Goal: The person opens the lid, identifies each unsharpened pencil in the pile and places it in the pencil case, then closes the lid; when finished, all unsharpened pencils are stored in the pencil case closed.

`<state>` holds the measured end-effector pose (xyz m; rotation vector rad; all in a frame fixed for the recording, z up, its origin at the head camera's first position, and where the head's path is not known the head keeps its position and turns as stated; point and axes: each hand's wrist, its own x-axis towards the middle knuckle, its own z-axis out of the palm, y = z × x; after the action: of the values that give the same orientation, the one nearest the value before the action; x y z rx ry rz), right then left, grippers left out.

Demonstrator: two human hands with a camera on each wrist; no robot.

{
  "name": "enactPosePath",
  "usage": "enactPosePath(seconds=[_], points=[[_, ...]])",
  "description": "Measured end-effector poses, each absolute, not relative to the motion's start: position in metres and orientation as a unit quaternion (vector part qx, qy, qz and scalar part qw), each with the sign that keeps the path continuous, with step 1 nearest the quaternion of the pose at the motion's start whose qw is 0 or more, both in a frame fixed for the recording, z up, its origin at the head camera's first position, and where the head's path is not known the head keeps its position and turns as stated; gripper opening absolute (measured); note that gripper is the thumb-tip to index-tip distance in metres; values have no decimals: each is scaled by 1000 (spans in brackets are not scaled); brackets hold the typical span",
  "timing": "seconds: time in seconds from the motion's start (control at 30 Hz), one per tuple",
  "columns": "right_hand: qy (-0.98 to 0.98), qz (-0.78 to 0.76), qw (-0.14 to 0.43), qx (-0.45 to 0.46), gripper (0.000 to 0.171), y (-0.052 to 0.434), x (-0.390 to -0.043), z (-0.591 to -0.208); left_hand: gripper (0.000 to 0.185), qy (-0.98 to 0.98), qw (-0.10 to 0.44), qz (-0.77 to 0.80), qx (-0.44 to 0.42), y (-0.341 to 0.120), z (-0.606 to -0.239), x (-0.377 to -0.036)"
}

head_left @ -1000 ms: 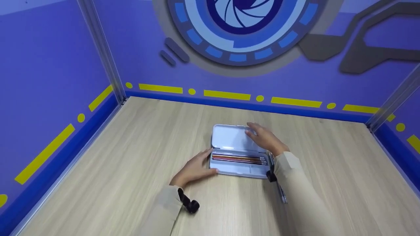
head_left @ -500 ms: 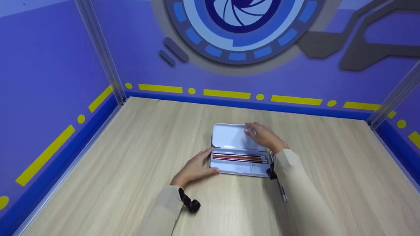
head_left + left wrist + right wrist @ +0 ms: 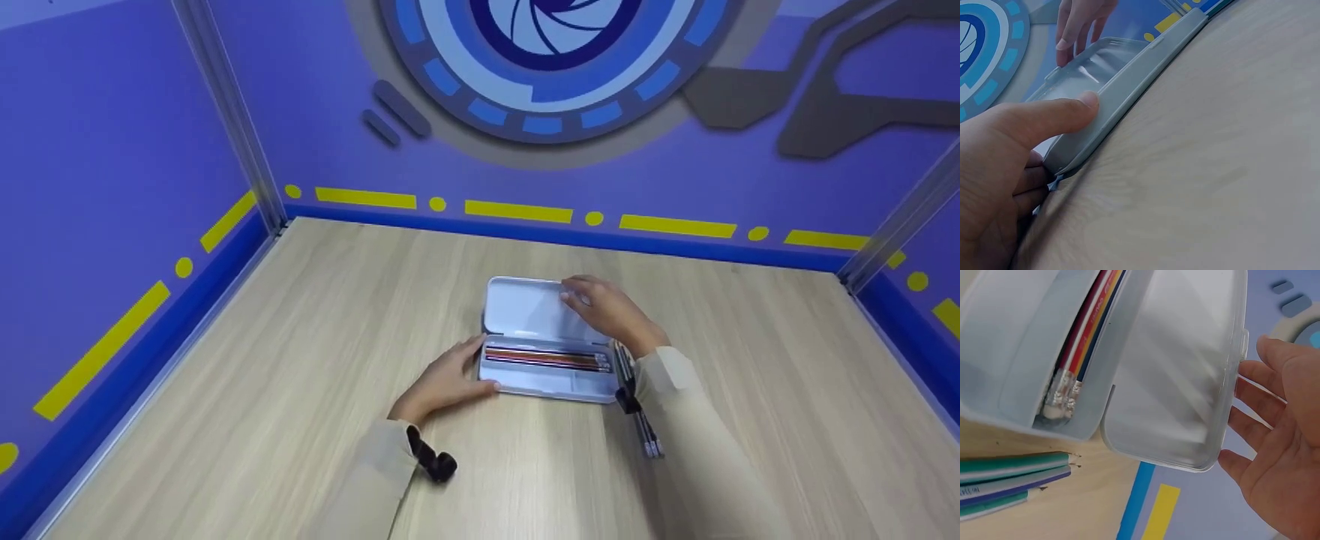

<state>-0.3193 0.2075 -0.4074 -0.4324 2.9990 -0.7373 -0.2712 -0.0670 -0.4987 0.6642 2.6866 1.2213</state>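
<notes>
An open grey pencil case (image 3: 547, 367) lies mid-table (image 3: 300, 360), coloured pencils (image 3: 544, 358) inside. The left hand (image 3: 442, 382) grips its left end, thumb on the rim; the right hand (image 3: 611, 315), fingers relaxed and apart, touches the raised lid (image 3: 525, 311). Loose pencils (image 3: 1010, 486) lie just beside the case's right end, partly hidden by the right sleeve (image 3: 690, 435).

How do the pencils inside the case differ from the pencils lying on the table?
The pencils in the case are red, orange and dark, lying in the open pencil case; the pencils on the table are green, white and purple, lying loose outside it by the right sleeve. In the right wrist view the cased ones show eraser ends, the loose ones sharpened tips. Both groups lie bunched side by side.
</notes>
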Motion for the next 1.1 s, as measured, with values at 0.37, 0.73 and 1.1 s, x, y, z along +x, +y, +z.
enactPosePath(seconds=[0.37, 0.73, 1.1], points=[[960, -228, -12, -162, 40, 209, -310, -402, 90, 887, 52, 401, 223, -67, -499, -272], [958, -231, -19, -168, 38, 212, -303, -397, 93, 882, 60, 414, 215, -66, -500, -272], [945, -247, -52, -208, 33, 215, -294, -394, 99, 877, 70, 430, 205, -66, -500, -273]])
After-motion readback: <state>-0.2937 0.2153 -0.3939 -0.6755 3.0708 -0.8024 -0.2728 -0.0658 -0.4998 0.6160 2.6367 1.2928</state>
